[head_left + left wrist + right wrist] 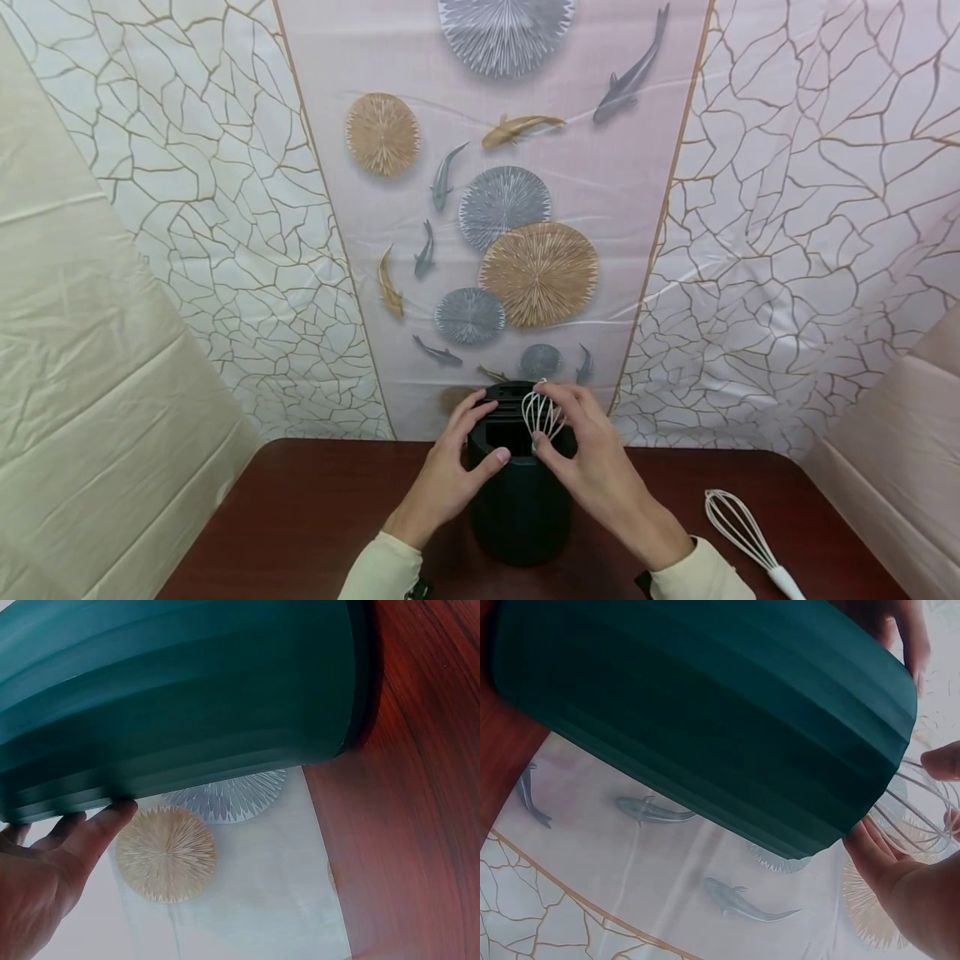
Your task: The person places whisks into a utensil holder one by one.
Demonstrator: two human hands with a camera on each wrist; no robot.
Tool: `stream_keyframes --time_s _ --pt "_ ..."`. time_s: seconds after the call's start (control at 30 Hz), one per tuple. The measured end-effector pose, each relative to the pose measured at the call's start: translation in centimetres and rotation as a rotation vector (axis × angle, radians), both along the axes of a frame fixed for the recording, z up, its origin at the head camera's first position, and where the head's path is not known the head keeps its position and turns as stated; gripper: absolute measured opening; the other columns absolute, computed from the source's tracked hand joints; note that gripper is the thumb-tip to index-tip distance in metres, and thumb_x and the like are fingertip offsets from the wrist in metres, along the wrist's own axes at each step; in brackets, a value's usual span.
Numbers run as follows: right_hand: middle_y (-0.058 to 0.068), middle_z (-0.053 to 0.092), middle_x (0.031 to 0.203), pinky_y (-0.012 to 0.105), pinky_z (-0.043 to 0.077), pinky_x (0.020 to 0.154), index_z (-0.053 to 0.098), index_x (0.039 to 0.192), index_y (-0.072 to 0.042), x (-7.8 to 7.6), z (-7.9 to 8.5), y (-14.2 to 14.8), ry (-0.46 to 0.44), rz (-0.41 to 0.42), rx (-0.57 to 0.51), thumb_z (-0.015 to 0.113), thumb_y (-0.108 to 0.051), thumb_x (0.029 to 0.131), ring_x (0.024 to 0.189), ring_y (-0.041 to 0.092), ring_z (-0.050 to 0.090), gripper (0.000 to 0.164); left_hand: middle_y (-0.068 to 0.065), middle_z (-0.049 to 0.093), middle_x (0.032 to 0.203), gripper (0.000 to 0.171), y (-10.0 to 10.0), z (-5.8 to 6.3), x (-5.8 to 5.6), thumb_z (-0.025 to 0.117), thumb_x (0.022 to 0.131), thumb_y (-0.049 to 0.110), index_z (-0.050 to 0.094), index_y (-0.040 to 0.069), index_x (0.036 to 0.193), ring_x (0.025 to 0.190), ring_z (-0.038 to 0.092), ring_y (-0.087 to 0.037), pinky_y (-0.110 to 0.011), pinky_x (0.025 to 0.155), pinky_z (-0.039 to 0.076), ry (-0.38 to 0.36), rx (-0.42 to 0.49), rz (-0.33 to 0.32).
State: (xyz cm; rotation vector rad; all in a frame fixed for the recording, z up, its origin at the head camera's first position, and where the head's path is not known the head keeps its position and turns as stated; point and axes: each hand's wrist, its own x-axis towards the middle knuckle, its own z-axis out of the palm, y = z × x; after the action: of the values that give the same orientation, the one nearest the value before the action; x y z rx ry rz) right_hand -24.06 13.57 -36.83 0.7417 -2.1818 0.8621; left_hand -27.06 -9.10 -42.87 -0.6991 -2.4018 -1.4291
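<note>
A dark green utensil holder point(521, 521) with ribbed sides and a slotted black top stands upright on the table. My left hand point(450, 471) holds its upper rim from the left, thumb at the near edge and fingers round the far side. With my right hand point(603, 462) I pinch the pale wire head of a whisk point(542, 414) between thumb and fingers at the right of the opening. The wire loops stick out above the rim, and the whisk's handle is hidden inside the holder. In the right wrist view, fingertips of the right hand touch the holder's rim.
A second whisk point(742, 532) with a white handle lies on the dark red wooden table point(315, 508), right of my right forearm. Behind the table hangs a patterned cloth point(480, 250) with fish and round motifs. Pale cloth panels point(97, 375) flank both sides.
</note>
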Motion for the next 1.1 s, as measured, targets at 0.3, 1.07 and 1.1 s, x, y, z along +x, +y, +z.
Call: stream_keyframes --time_s 0.3,1.07,1.1 --pt "0.011 0.056 0.138 0.047 0.056 0.082 0.058 0.143 -0.015 0.19 -0.31 -0.08 -0.068 -0.049 0.024 0.083 -0.007 0.091 0.102 0.025 0.062 0.058 0.008 0.025 0.174 0.062 -0.05 -0.09 0.24 0.068 0.103 0.048 0.046 0.034 0.159 0.157 0.028 -0.021 -0.066 0.114 0.038 -0.014 0.001 -0.01" --pt "0.008 0.061 0.132 0.05 0.059 0.087 0.066 0.136 -0.016 0.33 -0.37 0.07 -0.068 -0.075 0.073 0.086 -0.01 0.088 0.11 0.028 0.07 0.052 0.011 0.024 0.173 0.062 -0.35 -0.06 -0.34 0.068 0.103 0.046 0.045 0.035 0.16 0.157 0.029 -0.022 -0.066 0.112 0.041 0.013 -0.014 -0.027" --pt "0.009 0.062 0.131 0.051 0.059 0.087 0.067 0.135 -0.016 0.38 -0.38 0.04 -0.07 -0.077 0.078 0.086 -0.01 0.088 0.11 0.029 0.07 0.052 0.01 0.024 0.173 0.062 -0.33 -0.09 -0.34 0.067 0.103 0.047 0.045 0.035 0.16 0.157 0.029 -0.023 -0.066 0.111 0.041 0.018 -0.015 -0.027"
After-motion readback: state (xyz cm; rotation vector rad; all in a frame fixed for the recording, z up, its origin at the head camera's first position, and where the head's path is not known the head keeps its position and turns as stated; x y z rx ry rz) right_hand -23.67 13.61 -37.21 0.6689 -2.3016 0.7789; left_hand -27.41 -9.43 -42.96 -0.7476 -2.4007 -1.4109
